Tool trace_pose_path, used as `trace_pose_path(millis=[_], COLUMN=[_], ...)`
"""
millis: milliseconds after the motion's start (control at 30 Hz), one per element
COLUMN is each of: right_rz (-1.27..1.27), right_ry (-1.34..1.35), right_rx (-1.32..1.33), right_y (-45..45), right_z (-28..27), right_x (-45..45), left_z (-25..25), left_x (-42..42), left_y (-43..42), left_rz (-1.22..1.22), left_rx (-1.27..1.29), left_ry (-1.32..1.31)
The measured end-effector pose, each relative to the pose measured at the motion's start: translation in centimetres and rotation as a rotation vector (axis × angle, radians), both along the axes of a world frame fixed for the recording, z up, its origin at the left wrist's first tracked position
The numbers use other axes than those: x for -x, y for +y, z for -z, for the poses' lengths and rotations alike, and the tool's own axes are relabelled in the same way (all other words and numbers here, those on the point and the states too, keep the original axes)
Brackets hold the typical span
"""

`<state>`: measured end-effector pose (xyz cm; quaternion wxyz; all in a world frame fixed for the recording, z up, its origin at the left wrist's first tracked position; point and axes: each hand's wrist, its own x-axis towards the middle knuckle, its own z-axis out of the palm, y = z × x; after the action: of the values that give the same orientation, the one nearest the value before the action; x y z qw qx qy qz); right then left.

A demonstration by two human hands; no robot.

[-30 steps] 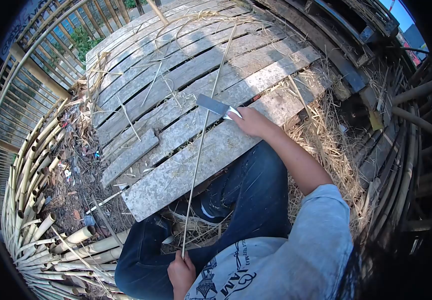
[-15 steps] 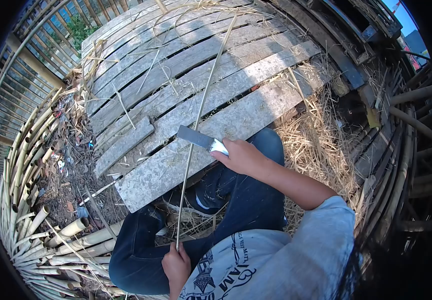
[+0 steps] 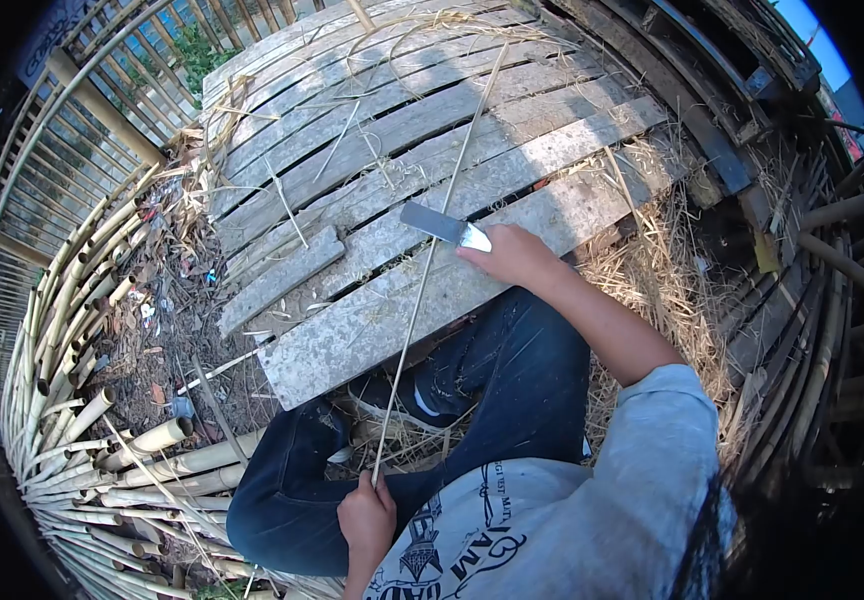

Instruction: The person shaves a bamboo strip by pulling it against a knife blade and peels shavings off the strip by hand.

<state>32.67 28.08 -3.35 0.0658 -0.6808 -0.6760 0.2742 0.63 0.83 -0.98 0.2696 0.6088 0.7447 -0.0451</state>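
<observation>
A long thin bamboo strip (image 3: 452,190) runs from my lap up across the slatted wooden platform (image 3: 302,355). Its near end is gripped in my left hand (image 3: 367,515), fingers closed round it close to my waist. My right hand (image 3: 507,255) is wrapped round the pale handle of a broad, flat-bladed knife (image 3: 430,220). The blade points left and lies across the strip, about halfway along it; whether its edge bites into the strip, I cannot tell.
Cut bamboo poles (image 3: 157,437) are heaped at my left, beside a bamboo fence (image 3: 102,100). Straw-like shavings (image 3: 652,270) pile up right of my knee. A short loose board (image 3: 287,280) lies on the platform's left. Dark timbers (image 3: 692,130) line the right.
My right hand and the knife have moved further up along the strip, away from my body. My left hand still holds the near end. The whole view has shifted slightly.
</observation>
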Motion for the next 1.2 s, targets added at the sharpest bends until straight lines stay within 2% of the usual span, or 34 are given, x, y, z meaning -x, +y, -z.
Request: trace_pose_path(millis=[167,300,400,467,533,633,833,1000,1100,1200], right_rz=[-0.249,-0.397,-0.228,0.005,0.129,0.188,0.145,0.177,0.177,0.112], right_ry=[0.026,-0.027,-0.060,-0.127,-0.180,-0.166,0.018,0.005,0.018,0.042], right_rx=[0.012,0.029,-0.192,-0.195,-0.180,-0.163,-0.077,-0.149,-0.091,0.074], right_y=[-9.0,-10.3,-7.0,-3.2,0.2,1.8,-1.6,-4.1,-5.0,-6.3], right_z=[-2.0,-2.8,-1.4,-1.1,0.0,-0.3,0.1,-0.7,-1.1,-0.7], right_x=[7.4,8.1,4.6,0.7,-3.6,-5.6,-0.8,-0.5,-2.0,-2.1], left_z=[0.6,0.4,0.6,0.1,0.1,0.3,0.6,0.5,0.6,0.5], left_x=[0.0,0.0,0.0,-0.1,-0.3,0.0,-0.1,-0.2,-0.1,-0.2], left_y=[0.0,-0.3,-0.7,-0.8,-0.8,-0.8,-0.8,-1.0,-1.2,-1.0], left_rz=[0.015,0.048,0.053,0.080,0.117,0.117,0.049,0.031,0.091,0.108], left_rx=[-0.029,-0.065,-0.063,-0.067,-0.074,-0.056,-0.055,-0.035,-0.059,-0.057], left_ry=[-0.003,0.016,0.021,0.000,-0.019,0.003,-0.014,0.009,0.014,0.031])
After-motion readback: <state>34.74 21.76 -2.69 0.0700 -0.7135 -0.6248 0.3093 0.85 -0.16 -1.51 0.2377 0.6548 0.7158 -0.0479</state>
